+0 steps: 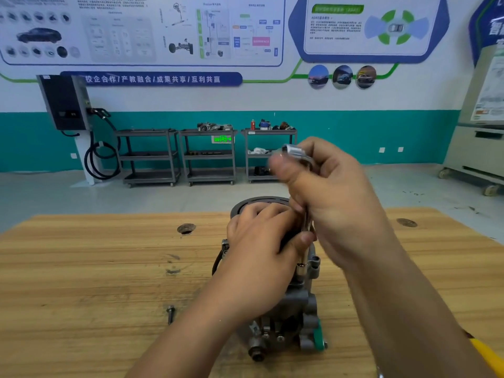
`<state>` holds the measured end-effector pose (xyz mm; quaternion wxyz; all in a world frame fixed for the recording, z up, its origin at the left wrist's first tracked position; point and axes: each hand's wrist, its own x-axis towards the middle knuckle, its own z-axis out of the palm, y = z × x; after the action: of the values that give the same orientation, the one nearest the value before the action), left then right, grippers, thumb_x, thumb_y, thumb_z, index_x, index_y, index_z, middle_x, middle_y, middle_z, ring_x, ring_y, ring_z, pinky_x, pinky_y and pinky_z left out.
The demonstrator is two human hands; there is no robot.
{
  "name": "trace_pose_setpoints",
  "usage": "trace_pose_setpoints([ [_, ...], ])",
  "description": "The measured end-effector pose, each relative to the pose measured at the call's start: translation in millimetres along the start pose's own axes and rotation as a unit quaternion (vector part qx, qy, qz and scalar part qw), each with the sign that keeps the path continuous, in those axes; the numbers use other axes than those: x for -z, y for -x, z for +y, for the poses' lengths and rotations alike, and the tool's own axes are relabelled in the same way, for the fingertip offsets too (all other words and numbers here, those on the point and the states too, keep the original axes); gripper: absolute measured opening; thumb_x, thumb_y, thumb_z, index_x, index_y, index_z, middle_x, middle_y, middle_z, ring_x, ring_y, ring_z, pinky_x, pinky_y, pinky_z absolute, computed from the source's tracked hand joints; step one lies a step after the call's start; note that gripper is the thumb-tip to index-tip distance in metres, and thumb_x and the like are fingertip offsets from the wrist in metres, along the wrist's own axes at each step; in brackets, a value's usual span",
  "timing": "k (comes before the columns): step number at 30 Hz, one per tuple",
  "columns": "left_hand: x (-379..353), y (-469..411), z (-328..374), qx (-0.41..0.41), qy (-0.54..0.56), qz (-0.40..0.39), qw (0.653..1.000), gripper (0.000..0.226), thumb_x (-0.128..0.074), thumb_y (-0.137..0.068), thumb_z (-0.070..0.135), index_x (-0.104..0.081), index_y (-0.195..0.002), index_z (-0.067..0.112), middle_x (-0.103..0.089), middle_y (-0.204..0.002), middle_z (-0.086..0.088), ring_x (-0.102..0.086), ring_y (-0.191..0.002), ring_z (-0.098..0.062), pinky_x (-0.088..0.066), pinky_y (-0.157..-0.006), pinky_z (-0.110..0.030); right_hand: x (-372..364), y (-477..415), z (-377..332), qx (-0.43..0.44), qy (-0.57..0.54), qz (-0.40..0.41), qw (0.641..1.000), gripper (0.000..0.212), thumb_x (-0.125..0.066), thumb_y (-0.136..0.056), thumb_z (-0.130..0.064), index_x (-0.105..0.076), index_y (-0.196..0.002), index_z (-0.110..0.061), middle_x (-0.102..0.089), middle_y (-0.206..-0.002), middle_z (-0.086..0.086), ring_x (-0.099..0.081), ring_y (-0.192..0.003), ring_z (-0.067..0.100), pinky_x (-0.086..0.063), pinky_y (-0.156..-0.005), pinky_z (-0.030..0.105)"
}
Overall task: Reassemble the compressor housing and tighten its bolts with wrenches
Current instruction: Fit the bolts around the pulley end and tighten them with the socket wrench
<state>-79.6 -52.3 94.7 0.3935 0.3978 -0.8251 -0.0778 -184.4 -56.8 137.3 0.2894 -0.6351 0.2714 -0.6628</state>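
wooden table (81, 268), compressor housing (297, 317) on it, loose bolt (170, 313)

I see the compressor housing (293, 304) lying lengthwise near the middle of the desk (95, 268). It is a grey cast-metal body with a dark round plate at its far end and a green part at its near right corner, and the left hand (261, 241) grips its top. A slim silver wrench (301, 270) stands almost upright over the housing's right side, socket end down at a lug and top end held in the right hand (335, 203). One loose bolt (170, 313) lies on the desk, apart to the housing's left.
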Motion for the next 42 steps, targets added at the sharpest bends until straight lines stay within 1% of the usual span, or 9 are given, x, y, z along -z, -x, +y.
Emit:
trace_pose_setpoints([
  [3, 0.2, -0.2, 0.1, 0.002, 0.011, -0.005, 1.0, 0.016, -0.037, -0.091, 0.044, -0.052, -0.095, 0.041, -0.048, -0.108, 0.028, -0.028, -0.11, 0.0, -0.015, -0.09, -0.022, -7.0, 3.0, 2.3, 0.047, 0.055, 0.085, 0.994, 0.037, -0.068, -0.084, -0.02, -0.04, -0.059, -0.022, -0.034, -0.05, -0.009, -0.032, -0.048, 0.004, -0.032, -0.049, 0.017],
  [9, 0.3, -1.5, -3.4, -0.011, -0.01, -0.002, 1.0, 0.01, -0.045, -0.093, 0.042, -0.054, -0.096, 0.041, -0.041, -0.098, 0.035, -0.025, -0.105, 0.003, -0.013, -0.081, -0.018, 16.7, 9.5, -0.6, -0.025, 0.066, -0.029, 0.997, 0.011, -0.059, -0.081, -0.029, -0.059, -0.075, -0.021, -0.05, -0.062, -0.005, -0.049, -0.059, 0.009, -0.044, -0.055, 0.021],
  [15, 8.8, -0.6, -3.6, 0.015, 0.039, -0.015, 0.999, 0.015, -0.053, -0.092, 0.031, -0.056, -0.106, 0.037, -0.052, -0.104, 0.027, -0.036, -0.111, 0.001, -0.024, -0.098, -0.025, 28.5, 26.9, 2.2, -0.009, 0.29, -0.056, 0.955, 0.013, -0.054, -0.089, -0.027, -0.058, -0.078, -0.031, -0.06, -0.081, -0.006, -0.055, -0.078, 0.003, -0.042, -0.066, 0.016],
  [19, 19.8, 14.3, -3.8, 0.049, 0.273, 0.088, 0.957, 0.025, -0.052, -0.092, 0.006, -0.063, -0.102, 0.026, -0.07, -0.099, 0.011, -0.061, -0.1, 0.001, -0.048, -0.085, -0.016, 31.1, 27.2, -4.8, -0.001, 0.255, -0.019, 0.967, 0.014, -0.057, -0.09, -0.025, -0.061, -0.077, -0.026, -0.064, -0.077, -0.005, -0.057, -0.075, 0.005, -0.045, -0.067, 0.024],
  [21, 29.1, 26.8, -13.4, 0.062, 0.29, 0.17, 0.94, 0.03, -0.051, -0.091, 0.0, -0.067, -0.093, 0.025, -0.072, -0.093, 0.012, -0.065, -0.089, 0.002, -0.048, -0.074, -0.009, 35.2, 27.7, -6.6, -0.007, 0.19, 0.018, 0.982, 0.017, -0.055, -0.092, -0.024, -0.063, -0.077, -0.028, -0.067, -0.074, -0.012, -0.058, -0.07, -0.001, -0.045, -0.061, 0.017],
  [25, 42.7, 48.8, -50.9, 0.168, 0.166, 0.177, 0.955, 0.025, -0.059, -0.089, 0.008, -0.067, -0.083, 0.032, -0.071, -0.085, 0.014, -0.063, -0.084, 0.004, -0.047, -0.068, -0.013, 47.0, 38.5, 2.0, -0.063, 0.083, 0.06, 0.993, 0.028, -0.048, -0.096, -0.02, -0.065, -0.074, -0.024, -0.063, -0.064, -0.013, -0.053, -0.058, -0.002, -0.043, -0.048, 0.016],
  [30, 31.1, 77.0, -93.0, 0.31, -0.008, -0.013, 0.951, 0.011, -0.064, -0.087, 0.021, -0.065, -0.084, 0.031, -0.067, -0.097, 0.008, -0.06, -0.091, -0.011, -0.048, -0.07, -0.027, 56.6, 65.4, 25.9, -0.161, -0.014, 0.095, 0.982, 0.03, -0.045, -0.094, -0.026, -0.062, -0.073, -0.015, -0.06, -0.059, -0.006, -0.056, -0.058, 0.008, -0.042, -0.043, 0.018],
  [35, 2.6, 88.6, -110.1, 0.29, -0.279, -0.139, 0.905, 0.024, -0.063, -0.085, 0.039, -0.063, -0.11, 0.041, -0.051, -0.123, 0.005, -0.04, -0.117, -0.022, -0.041, -0.093, -0.034, 63.0, 82.6, 34.5, -0.183, -0.076, 0.123, 0.972, 0.033, -0.041, -0.097, -0.024, -0.059, -0.073, -0.011, -0.06, -0.059, -0.002, -0.06, -0.057, 0.013, -0.043, -0.042, 0.02],
  [42, -14.3, 90.7, -118.0, 0.281, -0.301, -0.122, 0.903, 0.027, -0.062, -0.086, 0.036, -0.065, -0.112, 0.03, -0.047, -0.121, 0.003, -0.035, -0.116, -0.023, -0.039, -0.092, -0.035, 72.0, 91.0, 29.9, -0.189, -0.096, 0.132, 0.968, 0.035, -0.039, -0.099, -0.024, -0.057, -0.074, -0.009, -0.057, -0.058, -0.001, -0.059, -0.055, 0.013, -0.041, -0.041, 0.02],
])
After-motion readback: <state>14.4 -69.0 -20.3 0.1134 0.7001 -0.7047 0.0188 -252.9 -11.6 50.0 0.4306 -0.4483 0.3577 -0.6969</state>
